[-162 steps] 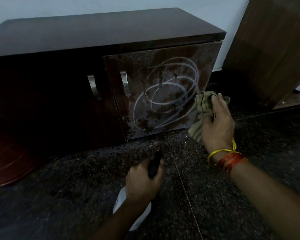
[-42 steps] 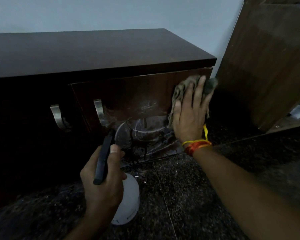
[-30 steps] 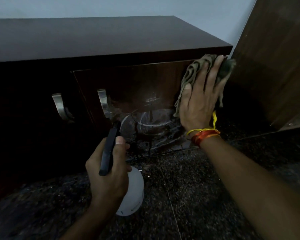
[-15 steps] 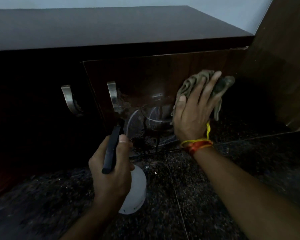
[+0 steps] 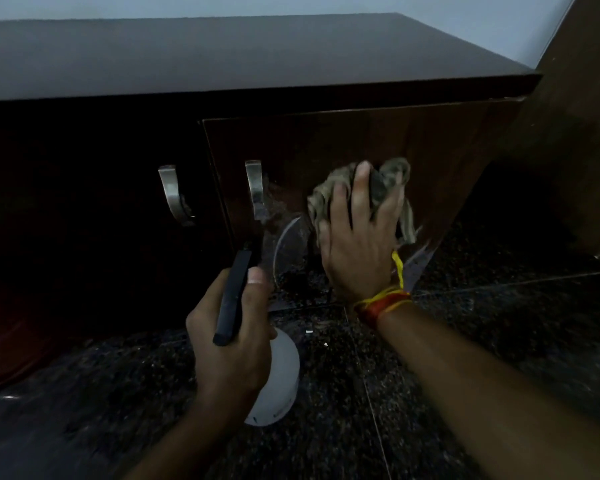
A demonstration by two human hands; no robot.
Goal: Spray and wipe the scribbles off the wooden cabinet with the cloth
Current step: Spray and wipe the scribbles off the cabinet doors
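Observation:
The dark wooden cabinet (image 5: 222,64) stands low against the wall. Its right door (image 5: 378,140) looks plain brown in the upper half. White scribbles (image 5: 284,244) and wet streaks show on the lower part, left of my right hand and at the door's lower right. My right hand (image 5: 357,244) presses a crumpled olive cloth (image 5: 385,181) flat against the middle of the door. My left hand (image 5: 232,334) grips a white spray bottle (image 5: 279,379) with a black nozzle, held above the floor and pointing at the door's lower left.
Two curved metal handles (image 5: 253,188) sit where the doors meet. A brown wooden panel (image 5: 582,133) stands close on the right. Dark speckled floor tiles (image 5: 465,323) run below. A reddish round object (image 5: 11,348) lies at the far left.
My right hand has slid the cloth down from the door's top right corner to its middle. The upper scribbles seen earlier are gone. The spray bottle has stayed in my left hand.

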